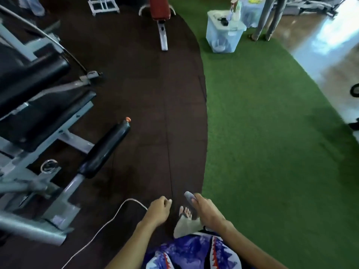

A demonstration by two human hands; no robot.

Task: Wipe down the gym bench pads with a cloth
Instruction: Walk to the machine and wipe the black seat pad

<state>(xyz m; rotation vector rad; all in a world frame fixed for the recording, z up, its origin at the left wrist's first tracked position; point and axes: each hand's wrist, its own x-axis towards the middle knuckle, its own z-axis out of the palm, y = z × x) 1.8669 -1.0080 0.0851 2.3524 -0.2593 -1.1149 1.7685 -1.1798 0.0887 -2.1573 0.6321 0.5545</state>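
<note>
My right hand [204,208] grips the soft, light cloth [189,196]; my left hand [158,209] hangs loose, near the black pad [104,148].

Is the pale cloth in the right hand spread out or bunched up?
Bunched. The right hand grips the pale cloth; one end pokes out above the fingers, the rest hangs crumpled below.

Interior of a gym. Left of frame: a grey steel-framed exercise machine [38,156] with black upholstered pads [29,78] and a black foam roller [105,147]. Top centre: a red-padded bench [160,6] on a white frame. The floor is dark rubber matting [145,84] bordered by green artificial turf [272,133]; polished flooring [320,41] lies at upper right.
</note>
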